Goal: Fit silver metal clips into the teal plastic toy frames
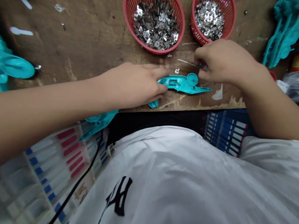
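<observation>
On the wooden table lies a teal plastic part (178, 83) with a round disc on its far side and a pointed right end. My left hand (142, 84) is closed over the left end of that part, its fingertips gripping it against the tabletop. My right hand (220, 63) is closed around a thin metal tool (188, 63) with a dark grip, whose slender tip points left. Just beyond the teal part sits a small silver metal clip (177, 71), touched by neither hand. My right fingers partly hide the tool's grip.
Two red baskets, a larger one (153, 49) and a smaller one (195, 29), hold many small metal pieces at the back. More teal parts lie at the left (16, 65) and right (280, 34). Crates (224, 130) stand below the table's near edge.
</observation>
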`<state>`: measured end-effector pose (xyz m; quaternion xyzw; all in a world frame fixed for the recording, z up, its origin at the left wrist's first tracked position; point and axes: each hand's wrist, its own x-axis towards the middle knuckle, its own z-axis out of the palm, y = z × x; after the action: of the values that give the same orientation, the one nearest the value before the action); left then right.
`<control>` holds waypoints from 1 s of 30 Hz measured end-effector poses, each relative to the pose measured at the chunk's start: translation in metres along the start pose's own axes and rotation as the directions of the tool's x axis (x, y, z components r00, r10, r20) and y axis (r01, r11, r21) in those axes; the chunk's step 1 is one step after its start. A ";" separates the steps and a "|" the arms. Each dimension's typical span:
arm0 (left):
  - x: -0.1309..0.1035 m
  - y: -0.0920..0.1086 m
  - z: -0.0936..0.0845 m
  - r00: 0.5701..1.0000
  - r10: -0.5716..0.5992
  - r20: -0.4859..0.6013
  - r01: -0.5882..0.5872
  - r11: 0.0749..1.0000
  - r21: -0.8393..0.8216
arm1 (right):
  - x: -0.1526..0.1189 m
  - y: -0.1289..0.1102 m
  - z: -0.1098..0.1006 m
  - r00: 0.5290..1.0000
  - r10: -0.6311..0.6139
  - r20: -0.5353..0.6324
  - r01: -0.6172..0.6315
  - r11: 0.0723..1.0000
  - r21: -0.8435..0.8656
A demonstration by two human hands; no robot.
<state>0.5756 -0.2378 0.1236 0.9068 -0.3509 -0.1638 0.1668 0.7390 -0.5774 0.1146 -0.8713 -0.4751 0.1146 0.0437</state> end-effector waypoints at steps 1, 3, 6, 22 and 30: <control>0.001 0.003 -0.003 1.000 -0.015 0.009 0.015 0.999 0.031 | -0.001 -0.013 -0.010 0.999 -0.040 0.022 0.040 0.999 -0.007; 0.003 0.011 -0.011 0.999 -0.042 0.020 0.040 0.995 0.096 | -0.003 -0.040 -0.024 0.992 -0.107 0.071 0.107 0.994 0.007; 0.005 0.022 -0.020 0.995 -0.090 0.043 0.083 0.986 0.142 | -0.004 -0.072 -0.030 0.985 -0.114 0.130 0.114 0.993 0.004; 0.016 0.021 0.008 0.948 -0.291 0.131 0.280 0.955 0.093 | -0.004 -0.088 -0.010 0.995 -0.076 0.065 0.077 0.997 -0.017; 0.017 0.029 0.007 0.954 -0.286 0.091 0.259 0.937 0.234 | 0.005 -0.078 0.009 0.998 -0.051 -0.034 0.051 0.998 -0.025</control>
<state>0.5672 -0.2710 0.1267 0.9476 -0.2472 -0.2013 0.0191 0.6756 -0.5307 0.1200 -0.8612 -0.4978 0.0926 0.0440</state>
